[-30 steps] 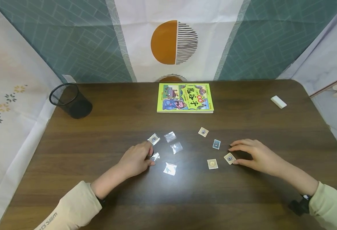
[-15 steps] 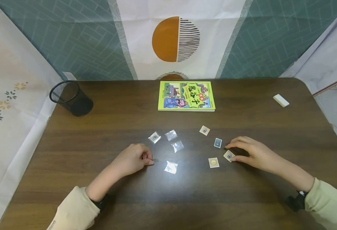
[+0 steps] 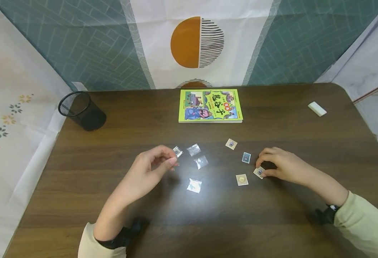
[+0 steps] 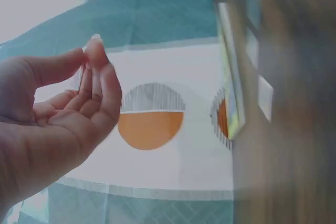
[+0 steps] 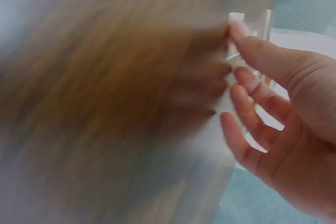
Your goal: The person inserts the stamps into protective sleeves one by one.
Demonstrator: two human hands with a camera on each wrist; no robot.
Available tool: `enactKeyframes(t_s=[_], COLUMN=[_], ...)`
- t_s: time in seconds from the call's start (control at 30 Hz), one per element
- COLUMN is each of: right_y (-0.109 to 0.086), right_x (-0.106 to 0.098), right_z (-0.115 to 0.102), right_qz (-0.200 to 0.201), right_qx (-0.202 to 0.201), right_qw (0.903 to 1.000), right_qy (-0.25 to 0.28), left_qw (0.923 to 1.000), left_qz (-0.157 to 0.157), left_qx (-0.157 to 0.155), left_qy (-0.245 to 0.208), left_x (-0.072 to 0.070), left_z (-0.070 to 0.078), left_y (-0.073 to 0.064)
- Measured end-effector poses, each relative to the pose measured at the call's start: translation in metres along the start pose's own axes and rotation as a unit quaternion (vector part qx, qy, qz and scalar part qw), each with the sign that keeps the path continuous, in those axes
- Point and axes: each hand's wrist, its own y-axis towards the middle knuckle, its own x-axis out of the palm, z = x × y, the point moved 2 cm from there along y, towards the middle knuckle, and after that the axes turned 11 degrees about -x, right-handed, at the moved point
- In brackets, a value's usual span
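My left hand [image 3: 145, 175] is raised above the table, its thumb and fingertips pinching a small clear plastic packet, largely hidden; a thin edge shows in the left wrist view. Behind those fingers lies a shiny packet with a printed square [image 3: 177, 151]. Three clear packets lie to its right: an upper one [image 3: 194, 149], a middle one [image 3: 201, 162] and a lower one [image 3: 194, 185]. My right hand [image 3: 282, 166] pinches a small cream square card with a round emblem [image 3: 259, 172] at the tabletop. Nearby are two more cream cards [image 3: 231, 144] [image 3: 242, 180] and a blue one [image 3: 246, 157].
A green-yellow book [image 3: 210, 106] lies at the table's back edge. The black mesh pen holder [image 3: 90, 114] stands back left. At back right is a white eraser-like block [image 3: 317, 108]. Patterned cloth [image 3: 105, 50] hangs behind the brown wooden table [image 3: 208, 222].
My left hand has picked up the packet it was reaching at, then lifted and turned palm inward. My right index finger has closed in toward the thumb at the cream card.
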Motion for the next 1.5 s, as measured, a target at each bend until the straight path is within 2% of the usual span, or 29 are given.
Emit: enactKeyframes(t_s=[0.13,0.33,0.43,0.53,0.6,0.7,0.77,0.83,0.93,1.1,1.2,1.23,1.27,1.37,1.5], right_y=[0.005,0.015,0.014,0.01,0.008,0.009,0.014,0.022,0.037,0.06,0.076,0.081,0.085,0.095,0.096], right_x=[-0.001,-0.002,-0.006,-0.015,-0.023,-0.035,-0.041,-0.045,-0.05,-0.058,-0.057,-0.056,-0.054,-0.047,-0.04], right_z=[0.004,0.011,0.013,0.015,0.016,0.014,0.011,0.005,-0.003,-0.015,-0.023,-0.026,-0.029,-0.039,-0.05], right_qz=[-0.028,-0.023,-0.046,-0.059,-0.039,0.04,0.097,0.145,0.191,0.263,0.291,0.292,0.29,0.269,0.235], right_qx=[0.021,0.028,0.029,0.037,0.052,0.079,0.102,0.106,0.085,0.047,0.049,0.052,0.055,0.07,0.091], right_qw=[0.9989,0.9963,0.992,0.9842,0.9819,0.9769,0.9624,0.9413,0.8974,0.8225,0.7894,0.7849,0.7856,0.8051,0.8453], right_qy=[0.03,0.078,0.114,0.163,0.178,0.194,0.233,0.286,0.388,0.502,0.539,0.544,0.544,0.524,0.471], left_qw=[0.9987,0.9986,0.9986,0.9971,0.9939,0.9866,0.9817,0.9788,0.9772,0.9783,0.9808,0.9814,0.9822,0.9851,0.9884], left_qz=[-0.019,-0.026,-0.021,-0.026,-0.038,-0.052,-0.06,-0.063,-0.071,-0.076,-0.072,-0.069,-0.066,-0.055,-0.053], left_qx=[-0.002,0.009,0.006,-0.022,-0.044,-0.072,-0.08,-0.082,-0.084,-0.086,-0.08,-0.079,-0.078,-0.074,-0.059], left_qy=[-0.046,-0.046,-0.049,-0.068,-0.094,-0.137,-0.162,-0.177,-0.181,-0.172,-0.163,-0.16,-0.158,-0.145,-0.13], left_x=[0.004,0.012,0.013,0.013,0.015,0.021,0.025,0.03,0.036,0.044,0.048,0.049,0.051,0.054,0.058], left_z=[0.012,0.024,0.02,0.008,-0.003,-0.017,-0.02,-0.02,-0.015,-0.01,-0.008,-0.008,-0.007,-0.007,-0.007], left_y=[0.005,0.024,0.041,0.058,0.069,0.079,0.083,0.084,0.082,0.082,0.082,0.082,0.081,0.079,0.074])
